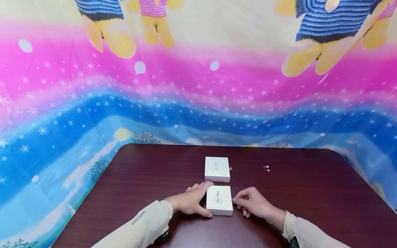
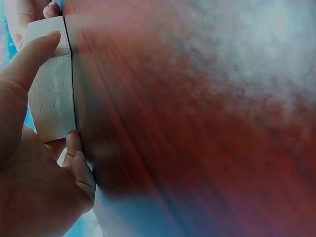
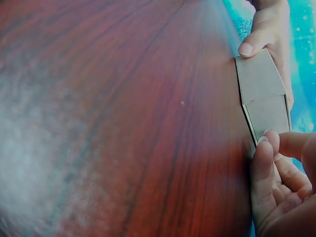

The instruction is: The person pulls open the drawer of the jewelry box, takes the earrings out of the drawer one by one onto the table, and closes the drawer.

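Note:
A small white gift box (image 1: 219, 199) with printed lettering on its lid lies flat on the table in front of me. From its left side my left hand (image 1: 193, 199) grips it, the thumb at the near face and the fingers by the far left corner. At the box's right side, thumb and index finger of my right hand (image 1: 252, 203) pinch together in the right wrist view; what lies between the tips, apparently a small pull tab, is mostly hidden. Both hands also show round the box (image 2: 52, 98) in the left wrist view.
Just beyond stands a second white box (image 1: 217, 168) with a small tab (image 1: 231, 168) on its right. A pair of small pearl-like earrings (image 1: 266, 168) lies farther right. The dark reddish table (image 1: 155, 165) meets a printed cloth backdrop (image 1: 198, 100).

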